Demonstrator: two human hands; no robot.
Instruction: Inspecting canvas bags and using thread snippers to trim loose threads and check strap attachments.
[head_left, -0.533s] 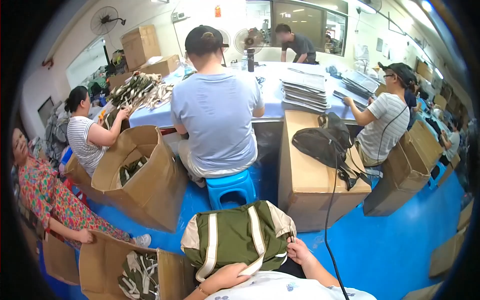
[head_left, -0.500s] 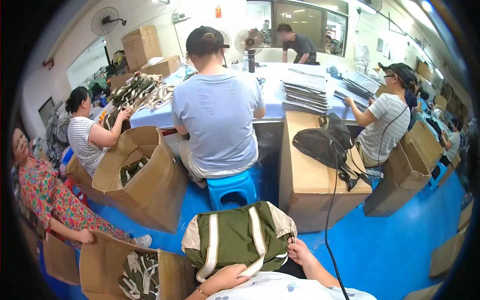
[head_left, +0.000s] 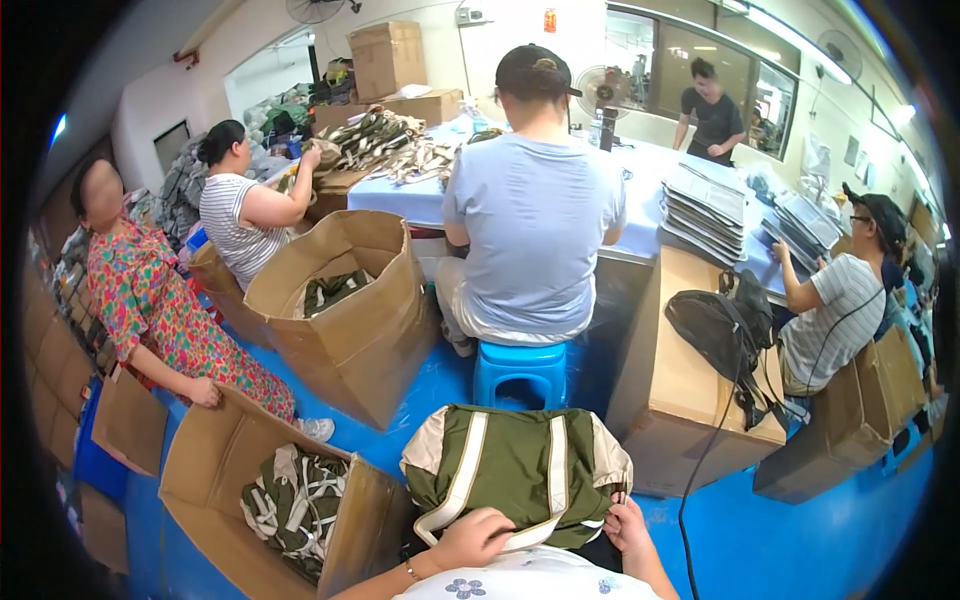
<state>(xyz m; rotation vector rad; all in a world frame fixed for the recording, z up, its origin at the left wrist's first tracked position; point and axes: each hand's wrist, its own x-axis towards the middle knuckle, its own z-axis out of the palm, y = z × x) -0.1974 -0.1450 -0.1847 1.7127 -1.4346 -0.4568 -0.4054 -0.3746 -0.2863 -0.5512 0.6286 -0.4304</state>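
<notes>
An olive-green duffel bag [head_left: 520, 475] with cream end panels and two cream webbing handles lies across my lap. My left hand [head_left: 474, 540] rests at its lower edge by the left handle, fingers curled over the edge and closed on the bag. At the bag's right end, my right hand [head_left: 627, 525] pinches the lower corner beside the cream panel; a small dark bit shows above the fingers. What lies under my fingertips is hidden.
Left of me, an open cardboard box [head_left: 215, 455] holds folded green-and-cream bags; a person in a flowered dress [head_left: 165, 300] grips its rim. Ahead, a person sits on a blue stool [head_left: 520, 371]. A black backpack [head_left: 720, 325] and hanging cable top the right-hand box.
My view has swung left, so the scene sits further right. The person in the flowered dress stands more upright. Both my hands stay on the bag.
</notes>
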